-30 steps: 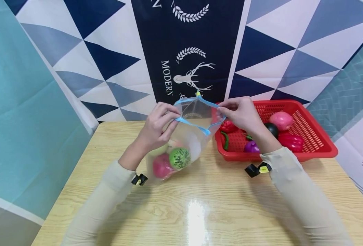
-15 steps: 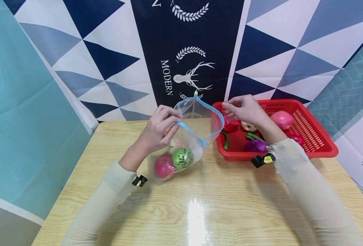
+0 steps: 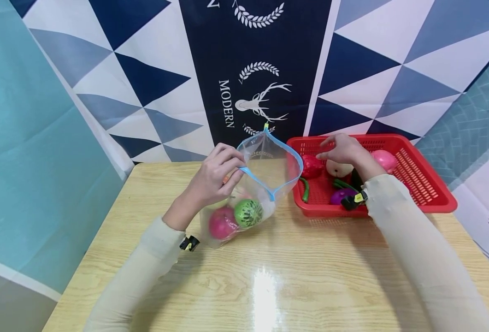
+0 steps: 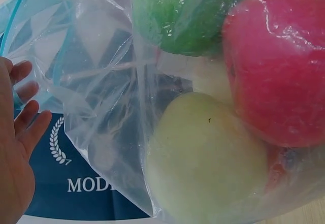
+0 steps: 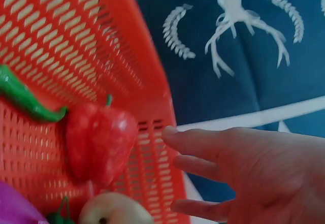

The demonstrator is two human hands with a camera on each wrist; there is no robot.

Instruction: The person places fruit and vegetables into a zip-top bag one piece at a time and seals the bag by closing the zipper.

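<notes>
The left hand (image 3: pixel 216 177) pinches a blue-edged clear bag (image 3: pixel 254 192), pink fruit (image 3: pixel 222 223) and green fruit (image 3: pixel 248 213) inside, left of the red basket (image 3: pixel 428 191) on the tabletop (image 3: pixel 186 290). Over that basket hangs the right hand (image 3: pixel 341 148), its grip loosely spread and empty, near a red pepper (image 3: pixel 310 168).

The right hand (image 3: pixel 340 148), which a second ago pinched the blue rim (image 3: pixel 303 167) of the clear bag (image 3: pixel 268 207), has let go and moved right, over the red basket (image 3: pixel 418 195), its fingers now apart near the red pepper (image 3: pixel 310 167). The rim's freed side bows outward in a curve, and its front corner (image 3: pixel 272 196) has dropped lower. In the basket, a pale fruit (image 3: pixel 338 169) has come into view below the hand.
</notes>
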